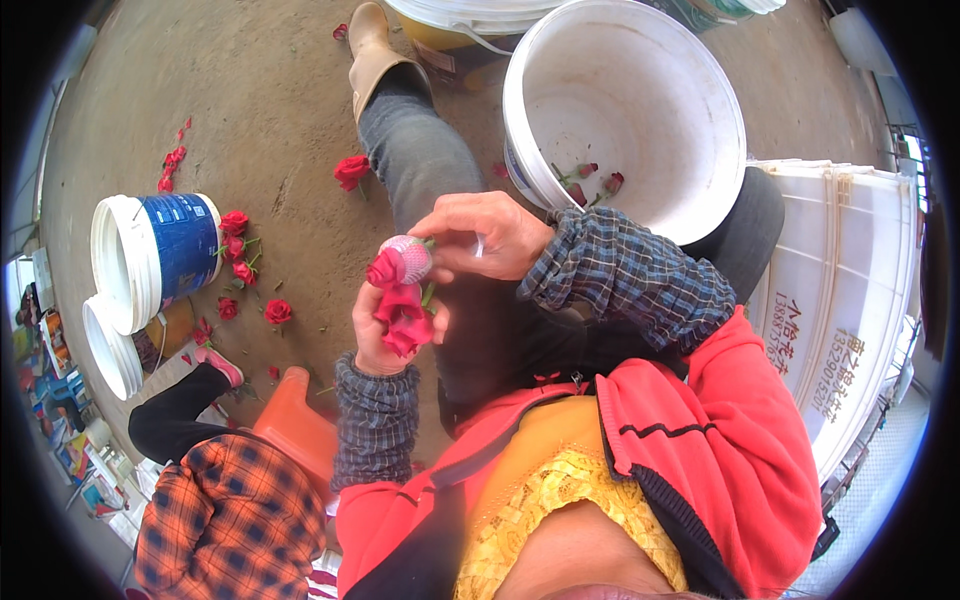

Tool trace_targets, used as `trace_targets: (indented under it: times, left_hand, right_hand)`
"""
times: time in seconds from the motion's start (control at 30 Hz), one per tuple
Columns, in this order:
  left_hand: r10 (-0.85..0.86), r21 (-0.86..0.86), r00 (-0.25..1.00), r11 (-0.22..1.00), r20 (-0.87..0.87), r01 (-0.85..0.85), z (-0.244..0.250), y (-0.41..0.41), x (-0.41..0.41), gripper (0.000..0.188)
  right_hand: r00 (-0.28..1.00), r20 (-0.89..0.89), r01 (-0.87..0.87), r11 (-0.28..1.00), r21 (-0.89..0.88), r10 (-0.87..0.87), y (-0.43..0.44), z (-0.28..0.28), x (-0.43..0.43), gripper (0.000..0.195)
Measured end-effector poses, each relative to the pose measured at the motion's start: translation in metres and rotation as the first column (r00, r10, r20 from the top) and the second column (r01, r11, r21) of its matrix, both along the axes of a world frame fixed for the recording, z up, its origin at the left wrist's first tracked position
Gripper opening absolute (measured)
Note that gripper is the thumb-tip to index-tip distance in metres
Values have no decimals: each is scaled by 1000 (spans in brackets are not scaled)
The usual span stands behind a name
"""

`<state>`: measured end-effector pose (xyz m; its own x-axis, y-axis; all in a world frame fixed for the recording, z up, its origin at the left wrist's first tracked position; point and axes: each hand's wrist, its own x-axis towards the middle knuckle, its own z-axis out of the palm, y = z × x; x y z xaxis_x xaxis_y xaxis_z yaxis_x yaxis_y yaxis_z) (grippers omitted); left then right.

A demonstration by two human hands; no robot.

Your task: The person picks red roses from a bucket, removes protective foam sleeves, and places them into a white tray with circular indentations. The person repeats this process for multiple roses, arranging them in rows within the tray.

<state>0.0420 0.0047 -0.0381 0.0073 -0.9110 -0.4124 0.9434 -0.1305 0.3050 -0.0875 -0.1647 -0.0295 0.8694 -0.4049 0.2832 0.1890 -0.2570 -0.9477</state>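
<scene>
My left hand (380, 330) cups a deep pink rose head (405, 319) with loosened outer petals; a bit of green shows at its side. Just above it sits a second rose in a white mesh sleeve (412, 259), its pink petals poking out at one end. The fingertips of my right hand (491, 232) are at the green stem end of this netted rose. A small whitish strip (478, 244) shows by the right fingers; what it is cannot be told. Both hands are above my dark-trousered leg.
A large white bucket (630, 90) holding several rosebuds (613, 182) leans by my right leg. Stacked white crates (817, 300) bearing writing stand at right. Left are a blue-and-white bucket (180, 240), scattered red roses (277, 311), an orange plastic stool (296, 420) and a person in a checked shirt (232, 517).
</scene>
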Motion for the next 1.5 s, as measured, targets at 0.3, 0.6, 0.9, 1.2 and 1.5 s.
trace_targets:
  times: [0.3,0.6,0.9,1.2,1.5]
  left_hand:
    - [-63,-6,993,998,95,64,13,-7,5,59]
    - [-49,-72,995,997,-85,43,13,-9,5,66]
    - [-70,28,997,997,17,70,7,3,5,50]
    - [-122,-489,973,872,-198,10,14,-23,14,58]
    - [-238,-199,887,965,-396,170,1,-80,-35,51]
  right_hand:
    - [993,46,120,908,-401,-111,2,-2,-4,14]
    - [890,-383,-179,582,-794,-249,5,24,-8,9]
    - [938,-311,-114,709,-695,-153,12,18,-14,17]
    - [952,-53,285,806,518,-303,-77,73,-71,16]
    - [480,-714,184,854,-486,-510,-228,-73,-148,4]
